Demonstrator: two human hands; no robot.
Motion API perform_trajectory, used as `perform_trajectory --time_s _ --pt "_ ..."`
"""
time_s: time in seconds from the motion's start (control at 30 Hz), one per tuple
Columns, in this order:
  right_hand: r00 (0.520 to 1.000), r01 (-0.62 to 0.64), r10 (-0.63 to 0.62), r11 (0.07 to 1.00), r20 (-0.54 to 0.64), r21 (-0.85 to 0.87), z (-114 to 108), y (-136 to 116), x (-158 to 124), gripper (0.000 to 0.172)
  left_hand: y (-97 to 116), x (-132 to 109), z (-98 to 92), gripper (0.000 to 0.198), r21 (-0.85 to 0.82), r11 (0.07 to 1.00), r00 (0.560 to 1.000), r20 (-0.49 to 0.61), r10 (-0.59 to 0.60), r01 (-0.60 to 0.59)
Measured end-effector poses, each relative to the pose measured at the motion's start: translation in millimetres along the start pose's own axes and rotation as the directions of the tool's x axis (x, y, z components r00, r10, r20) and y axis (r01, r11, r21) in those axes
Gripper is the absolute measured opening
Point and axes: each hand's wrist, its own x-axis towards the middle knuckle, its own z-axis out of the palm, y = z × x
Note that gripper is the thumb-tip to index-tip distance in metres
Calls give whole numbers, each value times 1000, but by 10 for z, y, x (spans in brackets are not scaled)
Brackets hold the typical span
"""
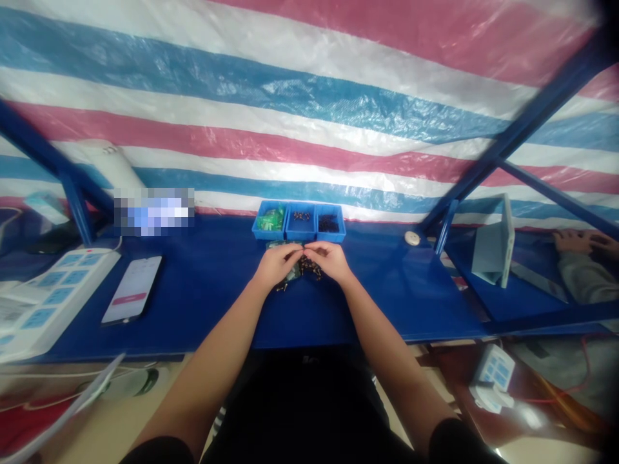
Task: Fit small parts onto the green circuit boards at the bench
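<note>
My left hand (279,264) and my right hand (329,261) meet fingertip to fingertip above the blue table. Both are closed in a pinch, and whatever sits between the fingers is too small to make out. Beneath them lies a pile of small dark and brass-coloured parts (312,267), partly on a clear plastic bag (293,274). Just beyond the hands stand three joined blue bins: the left bin (255,227) has a green bag (271,220) in it, the middle bin (300,231) a few small parts, the right bin (343,229) many dark parts (329,223).
A phone (132,290) lies at the left beside a long white power strip (62,290). To the right are a round whitish object (412,238) and a propped tablet (496,241). Another person's hands (575,242) rest at far right, behind the blue frame (483,161).
</note>
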Motion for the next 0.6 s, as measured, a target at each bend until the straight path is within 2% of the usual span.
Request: perform_trajectory --time_s 0.2,0.37,0.5,0.6 --pt "1000 1 -1 1000 -8 -18 5 5 0 37 30 0 -29 30 17 1000 998 56 -7 6" --pt "1000 2 -2 998 -2 -58 -27 -14 -1 34 0 -8 3 30 23 997 997 15 -69 69" --pt "1000 -22 23 996 15 -89 -34 -3 0 36 -13 -4 24 28 -16 1000 1000 -14 -26 26" --pt "1000 -14 15 999 25 -52 -12 11 0 38 5 1 11 28 -15 1000 1000 7 -20 20"
